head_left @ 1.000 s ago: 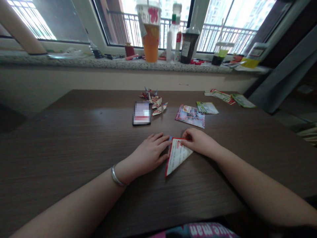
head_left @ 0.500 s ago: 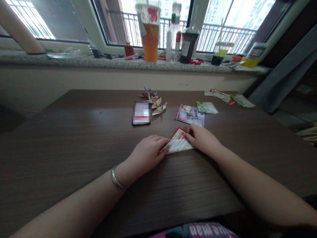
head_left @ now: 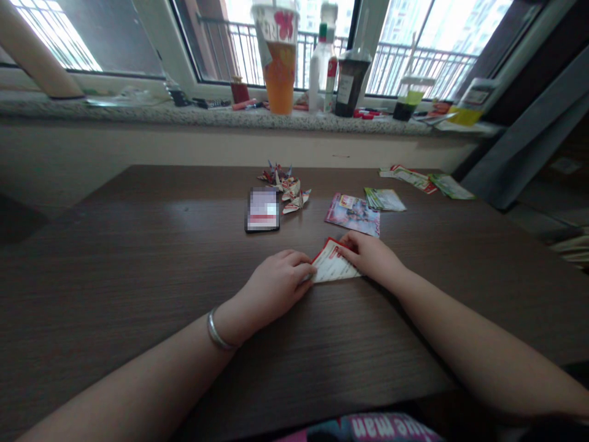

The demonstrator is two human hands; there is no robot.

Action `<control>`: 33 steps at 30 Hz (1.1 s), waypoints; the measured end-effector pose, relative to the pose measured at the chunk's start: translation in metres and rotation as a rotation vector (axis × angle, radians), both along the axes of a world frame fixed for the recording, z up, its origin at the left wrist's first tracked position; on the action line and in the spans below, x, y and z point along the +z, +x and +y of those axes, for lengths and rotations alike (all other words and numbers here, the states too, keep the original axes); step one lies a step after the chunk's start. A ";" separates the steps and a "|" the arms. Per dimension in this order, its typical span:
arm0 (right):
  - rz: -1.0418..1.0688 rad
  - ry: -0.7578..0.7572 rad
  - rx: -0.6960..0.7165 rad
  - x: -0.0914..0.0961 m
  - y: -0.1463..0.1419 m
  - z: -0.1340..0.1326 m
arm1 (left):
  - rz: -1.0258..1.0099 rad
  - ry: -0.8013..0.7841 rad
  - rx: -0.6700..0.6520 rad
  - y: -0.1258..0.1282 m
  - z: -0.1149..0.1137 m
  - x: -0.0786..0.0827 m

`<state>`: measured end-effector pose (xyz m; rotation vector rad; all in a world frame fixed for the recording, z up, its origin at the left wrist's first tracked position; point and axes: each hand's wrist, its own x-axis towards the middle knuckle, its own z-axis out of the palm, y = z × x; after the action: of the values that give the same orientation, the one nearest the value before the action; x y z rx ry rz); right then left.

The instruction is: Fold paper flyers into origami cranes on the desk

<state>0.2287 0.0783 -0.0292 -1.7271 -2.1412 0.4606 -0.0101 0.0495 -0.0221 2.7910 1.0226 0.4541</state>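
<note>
Centre: folded triangular sheet of white printed paper with a red border [head_left: 335, 265], on the dark brown wood-grain surface [head_left: 115, 264], peak pointing toward the window side, between the person's two hands.
Left corner: left hand [head_left: 283, 279], bare, fingers bent and closed over the sheet's left tip, thumb drawn in close beneath them.
Left wrist: plain silver-coloured metal bangle [head_left: 215, 331].
Right corner: right hand [head_left: 372, 255], bare, narrowed to a pinch on the sheet's right part, thumb on the printed face; fingertips beneath partly hidden.
Beyond the left hand: black-edged rectangular phone [head_left: 262, 212], lying face up, screen blurred.
Beside the phone: cluster of small folded paper figures [head_left: 291, 190], white, red and blue, pointed at the ends.
Beyond the right hand: pink-and-blue printed paper booklet [head_left: 353, 215], lying flat; just past it, fanned green-and-white paper slips [head_left: 385, 200].
Far right: red, white and green paper strips [head_left: 409, 177], overlapping near the surface's back edge.
Window ledge: grey speckled stone sill [head_left: 207, 120], bearing a tall clear cup of orange drink [head_left: 280, 77], a lidded cup of dark drink [head_left: 351, 86] and a bottle of yellow liquid [head_left: 467, 109].
</note>
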 end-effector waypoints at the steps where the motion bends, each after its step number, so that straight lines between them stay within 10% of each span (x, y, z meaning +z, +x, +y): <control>1: -0.019 0.014 0.004 0.000 0.000 0.000 | 0.005 0.001 0.000 0.000 0.000 0.001; 33: -0.258 0.081 0.014 -0.004 0.008 0.009 | 0.112 0.134 -0.051 -0.008 0.008 -0.005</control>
<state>0.2370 0.0871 -0.0333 -1.8116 -2.3121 0.1579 -0.0182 0.0576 -0.0272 2.9846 0.9737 0.3765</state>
